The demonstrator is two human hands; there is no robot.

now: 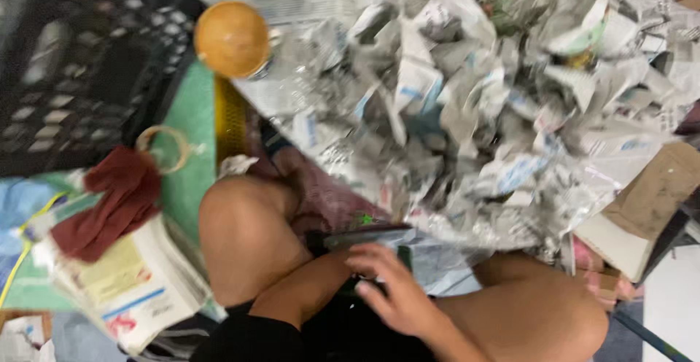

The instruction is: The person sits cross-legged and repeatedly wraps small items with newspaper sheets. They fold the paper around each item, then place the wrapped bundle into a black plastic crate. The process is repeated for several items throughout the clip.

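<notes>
The right hand (394, 289) rests with fingers loosely spread on a dark flat object (364, 239) in the lap; the left hand is hidden. Left of it lies a white package (138, 289) under a red cloth (117, 201). Beyond, crumpled newspaper (474, 99) covers the floor.

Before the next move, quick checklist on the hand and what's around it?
1. Hand visible: ok, one hand only; which hand, cannot tell.
2. Grip: cannot tell; fingers lie on a dark flat object, blurred.
3. Other hand: not in view.
4. Crumpled newspaper pile apart from the hand: ok, just beyond it.
5. Orange-lidded jar upright: ok, far from the hand.
6. Red cloth on a paper stack: ok, beside the knee.
</notes>
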